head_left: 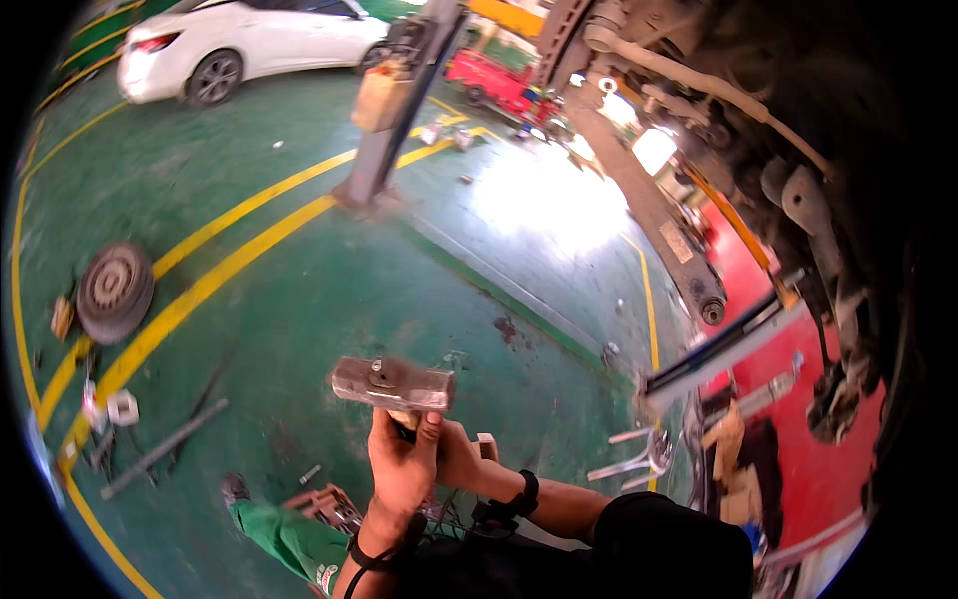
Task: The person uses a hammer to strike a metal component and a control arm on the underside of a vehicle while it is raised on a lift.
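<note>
Both my hands are raised in front of me, clasped around a short wooden handle. On top of it sits a grey rectangular metal hammer head (394,384), lying level, with a bolt in its upper face. My left hand (401,464) grips the handle just below the head. Pressed against it from the right is my right hand (459,454), wrapped around the same handle. Each wrist carries a black strap. The handle is almost wholly hidden by my fingers.
A raised car's underside and suspension arm (649,200) hang at upper right. A lift post (384,140) stands ahead, a white car (249,45) behind it. A loose wheel (115,290), a metal bar (165,449) and small parts lie left. Wrenches (629,464) lie to the right.
</note>
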Demonstrator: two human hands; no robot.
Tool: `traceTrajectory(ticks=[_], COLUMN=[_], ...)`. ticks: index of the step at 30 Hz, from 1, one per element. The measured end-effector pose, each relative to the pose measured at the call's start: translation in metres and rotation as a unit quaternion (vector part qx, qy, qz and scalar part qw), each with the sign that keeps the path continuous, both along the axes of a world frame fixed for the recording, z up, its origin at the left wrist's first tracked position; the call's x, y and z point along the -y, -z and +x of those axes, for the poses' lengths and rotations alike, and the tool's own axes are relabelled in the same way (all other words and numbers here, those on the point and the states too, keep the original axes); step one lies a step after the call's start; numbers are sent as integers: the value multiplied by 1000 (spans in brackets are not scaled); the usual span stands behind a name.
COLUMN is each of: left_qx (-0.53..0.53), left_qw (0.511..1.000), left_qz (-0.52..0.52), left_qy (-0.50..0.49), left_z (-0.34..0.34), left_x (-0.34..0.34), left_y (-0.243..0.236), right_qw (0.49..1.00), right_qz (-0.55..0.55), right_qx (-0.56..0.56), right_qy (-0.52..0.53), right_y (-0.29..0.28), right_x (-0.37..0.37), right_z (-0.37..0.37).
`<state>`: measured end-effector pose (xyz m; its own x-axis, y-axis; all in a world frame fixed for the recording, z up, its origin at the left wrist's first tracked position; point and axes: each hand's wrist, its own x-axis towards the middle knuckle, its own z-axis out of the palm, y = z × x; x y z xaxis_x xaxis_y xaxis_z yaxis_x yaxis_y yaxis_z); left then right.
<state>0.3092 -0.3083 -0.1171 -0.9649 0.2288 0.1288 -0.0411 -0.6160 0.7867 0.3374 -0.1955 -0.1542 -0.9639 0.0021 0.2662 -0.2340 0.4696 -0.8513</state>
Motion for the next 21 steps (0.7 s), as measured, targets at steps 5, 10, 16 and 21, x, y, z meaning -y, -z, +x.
traceTrajectory(ticks=[5,10,16,21], left_qx=[-215,-145,-100,-125], left_qw=[957,911,846,770], left_qz=[-148,-168,-145,-99], left_qy=[130,349,504,618], left_z=[-85,-162,-222,-232], left_x=[46,90,60,-44], left_y=[-15,-15,-38,-94], right_qw=[959,875,800,730], right_qz=[-209,-315,-302,-198], right_qx=[23,-19,-149,-183], right_qy=[189,368,496,628], right_y=[-27,-77,-160,-234], right_x=[44,86,95,81], right_z=[-46,-68,-70,-61])
